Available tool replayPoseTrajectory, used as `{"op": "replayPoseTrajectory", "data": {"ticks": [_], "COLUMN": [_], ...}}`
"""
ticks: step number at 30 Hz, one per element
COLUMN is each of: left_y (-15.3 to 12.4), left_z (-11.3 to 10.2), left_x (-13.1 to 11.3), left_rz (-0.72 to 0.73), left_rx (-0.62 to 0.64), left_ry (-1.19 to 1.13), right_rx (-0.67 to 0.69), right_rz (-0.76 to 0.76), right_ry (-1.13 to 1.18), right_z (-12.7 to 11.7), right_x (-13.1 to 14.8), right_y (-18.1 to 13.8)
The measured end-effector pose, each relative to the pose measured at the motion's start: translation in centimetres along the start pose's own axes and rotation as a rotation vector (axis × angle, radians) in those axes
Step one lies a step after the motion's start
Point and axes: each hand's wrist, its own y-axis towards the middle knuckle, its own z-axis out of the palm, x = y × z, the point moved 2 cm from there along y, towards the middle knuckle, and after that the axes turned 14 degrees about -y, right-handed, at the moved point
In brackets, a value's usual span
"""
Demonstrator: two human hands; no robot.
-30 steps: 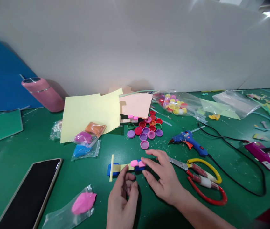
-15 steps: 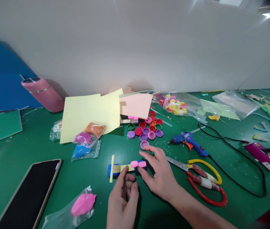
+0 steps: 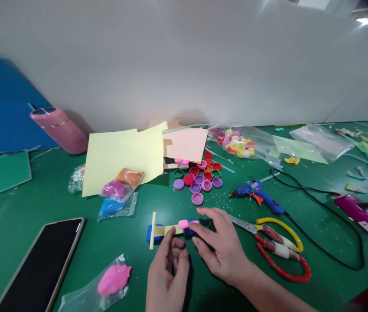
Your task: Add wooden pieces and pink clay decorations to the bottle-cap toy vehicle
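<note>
A small model lies on the green table, made of a pale yellow strip (image 3: 177, 229) joining two blue pieces (image 3: 150, 233), with a thin cross strip (image 3: 152, 229) upright at its left end. Pink clay pieces (image 3: 183, 224) sit on its right end. My left hand (image 3: 167, 268) rests in front, loosely curled with thumb and index apart, its index fingertip at the yellow strip. With fingers spread, my right hand (image 3: 223, 242) puts a fingertip on the right-hand pink piece and partly covers it. Nothing is gripped in either hand.
Bottle caps (image 3: 197, 199) lie in a cluster beyond the model. Right of them are a glue gun (image 3: 262, 195) with its cord and scissors (image 3: 278, 249). Leftward lie a phone (image 3: 40, 264), bagged pink clay (image 3: 114, 279), clay packets (image 3: 112, 206) and a pink bottle (image 3: 62, 130).
My right hand has shifted slightly right and toward me. Its thumb has left the pink clay, and one fingertip now lies on the right-hand piece. My left hand has barely moved.
</note>
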Motion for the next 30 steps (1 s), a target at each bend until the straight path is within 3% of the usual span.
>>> {"op": "replayPoseTrajectory", "data": {"ticks": [30], "left_y": [-0.14], "left_z": [0.31], "left_x": [-0.34], "left_rz": [0.042], "left_rx": [0.012], "left_ry": [-0.001], "right_rx": [-0.116], "right_rz": [0.052], "right_ry": [0.021], "right_z": [-0.06], "right_x": [0.02], "right_y": [-0.70]}}
